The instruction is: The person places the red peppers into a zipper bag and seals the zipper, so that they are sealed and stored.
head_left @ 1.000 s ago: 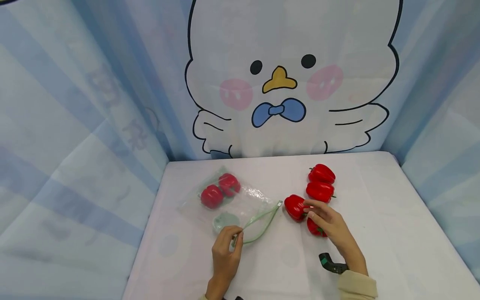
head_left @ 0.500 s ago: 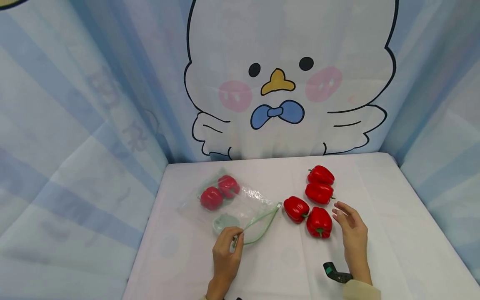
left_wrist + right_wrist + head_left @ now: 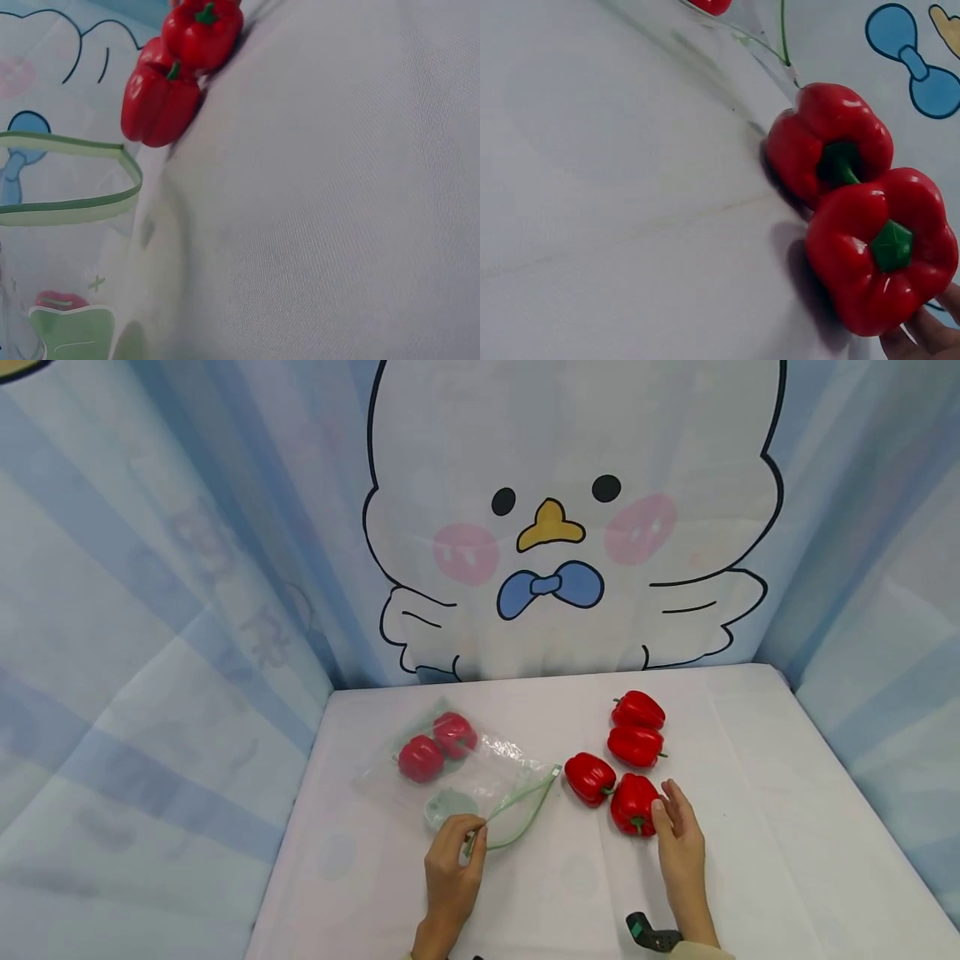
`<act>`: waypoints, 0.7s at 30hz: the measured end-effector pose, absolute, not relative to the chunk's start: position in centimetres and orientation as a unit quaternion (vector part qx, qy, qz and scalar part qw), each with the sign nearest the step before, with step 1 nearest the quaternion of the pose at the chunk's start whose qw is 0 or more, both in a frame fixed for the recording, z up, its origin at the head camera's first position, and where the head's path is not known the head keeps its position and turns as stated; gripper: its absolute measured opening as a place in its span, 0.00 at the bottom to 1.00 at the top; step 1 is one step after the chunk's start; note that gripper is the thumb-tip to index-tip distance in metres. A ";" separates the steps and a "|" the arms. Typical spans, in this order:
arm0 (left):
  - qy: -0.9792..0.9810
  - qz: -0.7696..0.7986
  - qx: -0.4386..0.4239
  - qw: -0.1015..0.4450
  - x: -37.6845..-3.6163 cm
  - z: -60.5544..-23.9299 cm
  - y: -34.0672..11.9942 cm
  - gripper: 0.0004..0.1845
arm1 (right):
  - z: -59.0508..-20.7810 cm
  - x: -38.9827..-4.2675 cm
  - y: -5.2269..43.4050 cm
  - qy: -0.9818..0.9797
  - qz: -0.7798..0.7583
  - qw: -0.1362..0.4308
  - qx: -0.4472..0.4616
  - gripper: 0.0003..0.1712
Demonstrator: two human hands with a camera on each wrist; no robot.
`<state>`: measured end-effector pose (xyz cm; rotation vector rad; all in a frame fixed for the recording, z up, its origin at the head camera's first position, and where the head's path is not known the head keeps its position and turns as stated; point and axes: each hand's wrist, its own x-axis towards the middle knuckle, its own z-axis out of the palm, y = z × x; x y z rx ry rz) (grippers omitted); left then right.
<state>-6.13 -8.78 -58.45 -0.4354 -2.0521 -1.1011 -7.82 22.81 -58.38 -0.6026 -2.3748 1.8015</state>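
My left hand pinches the green-edged mouth of a clear zip bag, which stands open toward the right. Two red bell peppers lie inside the bag. At the right, my right hand is beside the nearest loose bell pepper, thumb at its right edge and fingers fairly straight. The right wrist view has fingertips right at that pepper's lower side, its green stem facing the camera. Another bell pepper lies against it on the left. The left hand is outside the left wrist view.
Two more red bell peppers lie behind the near pair. A white cloth covers the table. Light blue curtains hang on both sides, and a printed cartoon backdrop rises at the back edge. A black strap-like device sits at my right wrist.
My right hand has drawn back right from over the left loose pepper, then come in beside the nearest one. The left hand keeps its pinch on the bag.
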 end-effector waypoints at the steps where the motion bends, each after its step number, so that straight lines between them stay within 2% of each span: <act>1: -0.803 -0.430 -0.169 0.376 -6.1 -58.5 -8.8 0.13 | -58.5 -7.8 22.7 -0.784 0.587 0.046 -0.195 0.40; 11: -0.803 -0.429 -0.168 0.377 -6.0 -58.6 -8.9 0.14 | -59.1 -7.9 21.7 -0.814 0.550 0.015 -0.183 0.48; 21: -0.805 -0.428 -0.168 0.375 -6.0 -58.7 -8.9 0.14 | -59.8 -8.0 21.1 -0.835 0.525 0.020 -0.164 0.54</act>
